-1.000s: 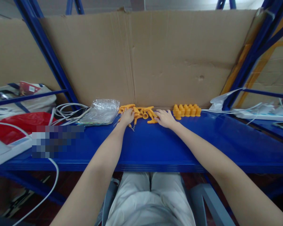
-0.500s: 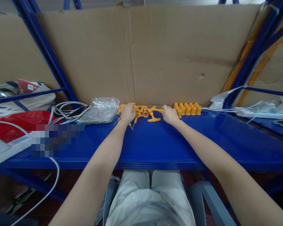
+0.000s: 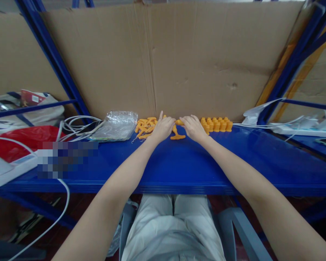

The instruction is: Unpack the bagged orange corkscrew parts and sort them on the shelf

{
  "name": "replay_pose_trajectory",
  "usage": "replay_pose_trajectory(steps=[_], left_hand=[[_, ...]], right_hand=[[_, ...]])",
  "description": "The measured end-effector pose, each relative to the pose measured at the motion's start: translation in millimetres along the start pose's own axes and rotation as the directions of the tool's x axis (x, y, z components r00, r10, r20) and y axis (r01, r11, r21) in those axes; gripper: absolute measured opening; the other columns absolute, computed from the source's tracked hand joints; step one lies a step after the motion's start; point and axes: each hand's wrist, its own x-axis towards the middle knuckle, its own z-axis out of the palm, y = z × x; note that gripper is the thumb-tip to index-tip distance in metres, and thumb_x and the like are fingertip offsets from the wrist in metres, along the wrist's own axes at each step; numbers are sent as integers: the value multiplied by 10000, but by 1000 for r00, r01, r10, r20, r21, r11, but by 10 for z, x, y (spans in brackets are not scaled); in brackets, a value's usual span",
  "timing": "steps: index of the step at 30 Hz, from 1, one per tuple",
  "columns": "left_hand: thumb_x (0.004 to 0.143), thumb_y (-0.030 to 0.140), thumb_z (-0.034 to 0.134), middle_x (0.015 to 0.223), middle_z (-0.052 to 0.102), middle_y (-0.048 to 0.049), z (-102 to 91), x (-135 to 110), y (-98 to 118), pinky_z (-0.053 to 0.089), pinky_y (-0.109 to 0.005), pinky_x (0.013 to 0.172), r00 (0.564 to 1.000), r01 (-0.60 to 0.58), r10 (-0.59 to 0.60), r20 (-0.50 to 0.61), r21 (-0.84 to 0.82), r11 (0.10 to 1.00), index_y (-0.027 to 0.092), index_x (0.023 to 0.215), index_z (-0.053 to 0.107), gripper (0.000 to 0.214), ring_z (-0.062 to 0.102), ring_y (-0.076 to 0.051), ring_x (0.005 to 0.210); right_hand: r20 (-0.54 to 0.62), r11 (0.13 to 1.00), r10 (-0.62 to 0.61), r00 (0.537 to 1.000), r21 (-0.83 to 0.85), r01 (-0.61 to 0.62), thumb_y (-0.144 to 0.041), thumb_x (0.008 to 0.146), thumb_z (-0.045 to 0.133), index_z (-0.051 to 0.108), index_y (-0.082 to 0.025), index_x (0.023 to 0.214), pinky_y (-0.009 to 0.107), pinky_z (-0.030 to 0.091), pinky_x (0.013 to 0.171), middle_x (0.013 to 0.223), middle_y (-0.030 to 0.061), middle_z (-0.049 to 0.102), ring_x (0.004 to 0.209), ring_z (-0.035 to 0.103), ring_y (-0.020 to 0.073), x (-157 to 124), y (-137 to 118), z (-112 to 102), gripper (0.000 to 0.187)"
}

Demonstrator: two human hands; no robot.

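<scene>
My left hand (image 3: 164, 128) is closed at the right side of a pile of orange T-handled corkscrews (image 3: 143, 127), whose metal spirals stick out toward me. Orange plastic shows above its fingers, apparently the handle of a corkscrew; the rest is hidden. My right hand (image 3: 193, 127) grips an orange plastic piece (image 3: 180, 122) that points left, its full shape covered by the fingers. The fingertips of both hands nearly meet. Below and between them, a T-shaped orange piece (image 3: 178, 137) lies on the blue table.
Orange stepped cylinders (image 3: 220, 125) stand in rows beside my right hand. Left of the pile lie clear plastic bags (image 3: 115, 127) and white cables (image 3: 80, 125). A cardboard sheet (image 3: 192, 65) walls the back of the blue table (image 3: 176, 166). Power strips lie at both sides.
My left hand has moved right from the corkscrew pile toward my right hand, uncovering more of the pile. My right hand has shifted slightly left, still holding the orange piece.
</scene>
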Motion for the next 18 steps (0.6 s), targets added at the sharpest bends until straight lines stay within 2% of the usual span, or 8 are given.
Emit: replay_pose_trajectory(steps=[2,10,14,16,18], left_hand=[[997,194,384,1026,708,-73,-24,-5,6,175,-599,1257,1000,-4,4,3,4,1000,177,1106,658,295,662,-223,1039],[960,171,437,1009,675,-80,-38,-17,14,299,-534,1219,996,-77,77,40,-12,997,165,1061,646,232,640,-230,1028],[939,166,460,994,679,-103,15,-22,3,483,-444,1039,995,-66,67,74,-23,998,155,993,662,209,648,-237,1011],[927,170,470,977,690,-114,19,-27,14,522,-400,929,994,-34,34,108,-5,999,156,950,672,204,660,-244,979],[918,173,469,963,702,-124,4,-29,38,524,-388,888,991,-1,-2,135,21,1000,154,937,682,215,670,-251,952]], right_hand=[[13,1000,1,1000,-9,0,-174,1000,344,539,-105,1420,522,324,1108,1300,214,644,1244,547,302,-5,-9,6,468],[55,999,16,998,-43,-14,-300,1035,339,552,-82,1389,504,265,1104,1226,211,667,1166,559,309,-5,-71,-51,468],[109,998,10,994,-62,-4,-296,1038,339,625,-130,1269,508,234,1108,1187,178,684,1126,556,301,10,-88,-61,403],[135,997,0,991,-73,10,-288,1032,355,644,-146,1215,508,235,1096,1152,167,692,1102,552,300,20,-89,-57,370],[144,996,-10,990,-82,22,-280,1026,369,646,-150,1194,504,240,1083,1133,165,695,1092,546,301,31,-85,-55,349]])
